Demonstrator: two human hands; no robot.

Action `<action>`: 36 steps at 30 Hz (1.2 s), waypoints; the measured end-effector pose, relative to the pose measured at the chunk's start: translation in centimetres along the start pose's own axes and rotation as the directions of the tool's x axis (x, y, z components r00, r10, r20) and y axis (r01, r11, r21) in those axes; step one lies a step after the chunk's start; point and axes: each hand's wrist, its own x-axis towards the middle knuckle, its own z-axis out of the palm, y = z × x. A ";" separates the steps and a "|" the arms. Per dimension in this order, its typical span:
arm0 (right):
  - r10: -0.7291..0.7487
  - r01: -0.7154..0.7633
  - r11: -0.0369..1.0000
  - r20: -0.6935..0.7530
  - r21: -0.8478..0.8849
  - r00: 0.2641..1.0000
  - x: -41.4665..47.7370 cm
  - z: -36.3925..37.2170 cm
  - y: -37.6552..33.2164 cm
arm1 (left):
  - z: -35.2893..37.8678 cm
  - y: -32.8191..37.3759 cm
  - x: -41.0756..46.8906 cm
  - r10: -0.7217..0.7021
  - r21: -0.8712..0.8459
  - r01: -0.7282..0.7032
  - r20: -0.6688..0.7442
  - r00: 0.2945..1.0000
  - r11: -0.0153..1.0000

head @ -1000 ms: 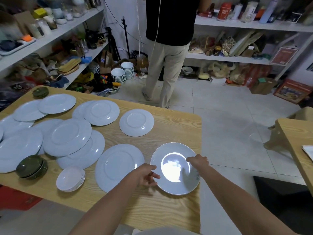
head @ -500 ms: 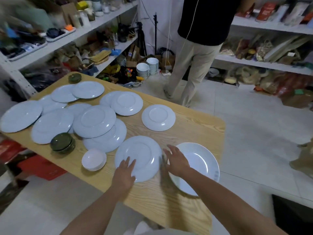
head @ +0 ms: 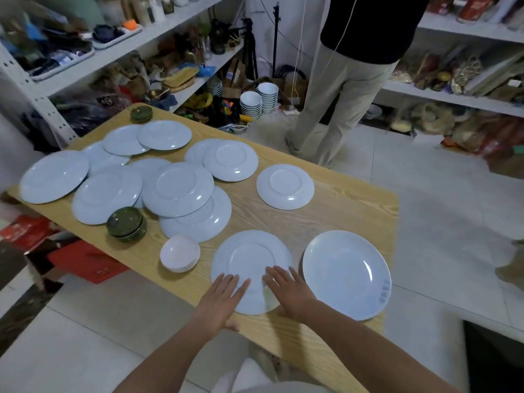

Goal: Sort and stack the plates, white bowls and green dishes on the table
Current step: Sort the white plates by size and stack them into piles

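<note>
Both hands lie flat on an upside-down white plate (head: pixel 251 259) at the table's near edge: my left hand (head: pixel 224 302) on its left rim, my right hand (head: pixel 289 290) on its right rim, fingers straight. An upright white plate (head: pixel 346 273) sits just to the right, overhanging the table corner. A stack of small white bowls (head: pixel 180 252) stands left of the hands. A stack of green dishes (head: pixel 126 224) is further left, a second green stack (head: pixel 141 113) at the far corner. Several white plates (head: pixel 177 188) lie overlapping across the table; one (head: pixel 285 186) lies alone.
The wooden table (head: pixel 340 211) ends close to my body and at the right. A person (head: pixel 354 78) stands on the tiled floor beyond the table. Cluttered shelves (head: pixel 119 52) line the left and back walls. Bowl stacks (head: pixel 258 100) stand on the floor.
Both hands left the upright right-hand plate and moved left onto the upside-down plate. My right hand now rests on its right rim. The view has swung left.
</note>
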 end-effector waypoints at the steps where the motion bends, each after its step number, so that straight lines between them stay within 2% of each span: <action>1: -0.001 0.001 1.000 -0.004 -0.001 1.000 -0.1 0.1 -0.1 | -0.1 0.0 -0.3 0.011 0.007 -0.011 0.010 1.000 1.000; 6: 0.038 -0.038 0.999 0.025 -0.018 0.999 -0.6 1.0 -1.1 | 0.4 0.1 -1.2 0.127 0.038 -0.126 -0.007 0.992 0.991; 9: 0.008 -0.009 0.999 -0.043 -0.032 0.999 -1.0 1.7 -1.5 | 0.7 0.2 -1.6 0.192 0.131 -0.191 0.000 0.981 0.973; 10: 0.001 -0.002 1.000 -0.042 -0.014 0.999 -1.2 2.2 -1.6 | 1.1 0.2 -1.7 0.226 0.161 -0.219 -0.026 0.974 0.962; 13: -0.010 0.020 0.998 -0.156 0.064 0.988 -1.0 3.4 -1.9 | 1.5 0.2 -2.0 0.313 0.242 -0.283 -0.094 0.945 0.928; 19: -0.044 0.058 0.996 -0.222 0.060 0.974 -1.6 3.3 -1.7 | 0.1 -1.5 -2.1 0.434 0.284 -0.377 -0.171 0.885 0.882; 21: -0.001 0.030 0.995 -0.303 0.092 0.953 -1.8 2.7 -1.7 | -1.5 -2.0 -2.0 0.466 0.317 -0.378 -0.276 0.841 0.870; 23: 0.084 -0.009 0.979 -0.362 0.205 0.929 -1.9 1.9 -1.4 | -3.6 -2.1 -1.6 0.478 0.352 -0.339 -0.471 0.741 0.872; 25: 0.207 -0.046 0.923 -0.390 0.383 0.897 -1.8 0.8 -0.8 | -6.3 -1.8 -0.7 0.404 0.301 -0.270 -0.658 0.636 0.915; 27: 0.350 -0.122 0.831 -0.341 0.543 0.873 -1.3 -0.1 0.2 | -9.1 -1.3 0.7 0.298 0.209 -0.217 -0.760 0.577 0.953; 29: 0.501 -0.172 0.660 -0.258 0.731 0.826 -0.9 -1.2 0.8 | -11.8 -0.4 1.9 0.153 0.046 -0.193 -0.793 0.590 0.980; 30: 0.590 -0.167 0.499 -0.192 0.850 0.784 -0.6 -1.6 1.0 | -12.8 0.1 2.5 0.043 -0.082 -0.174 -0.788 0.614 0.981; 31: 0.660 -0.144 0.295 -0.093 0.945 0.746 -0.6 -2.2 1.1 | -13.7 0.6 3.1 -0.102 -0.242 -0.136 -0.763 0.638 0.961; 32: 0.695 -0.097 0.094 0.005 0.991 0.719 -0.7 -2.4 1.2 | -14.6 1.1 3.5 -0.261 -0.408 -0.088 -0.719 0.645 0.909; 33: 0.708 -0.048 -0.055 0.073 0.997 0.703 -0.9 -2.6 1.5 | -15.3 1.6 4.0 -0.409 -0.569 -0.054 -0.651 0.639 0.821; 34: 0.710 -0.034 -0.121 0.110 0.992 0.695 -1.3 -2.7 2.0 | -15.9 2.1 4.4 -0.539 -0.714 -0.042 -0.565 0.625 0.699; 36: 0.698 -0.034 -0.166 0.142 0.985 0.702 -2.3 -2.9 3.0 | -16.9 3.3 5.3 -0.712 -0.916 -0.054 -0.345 0.611 0.397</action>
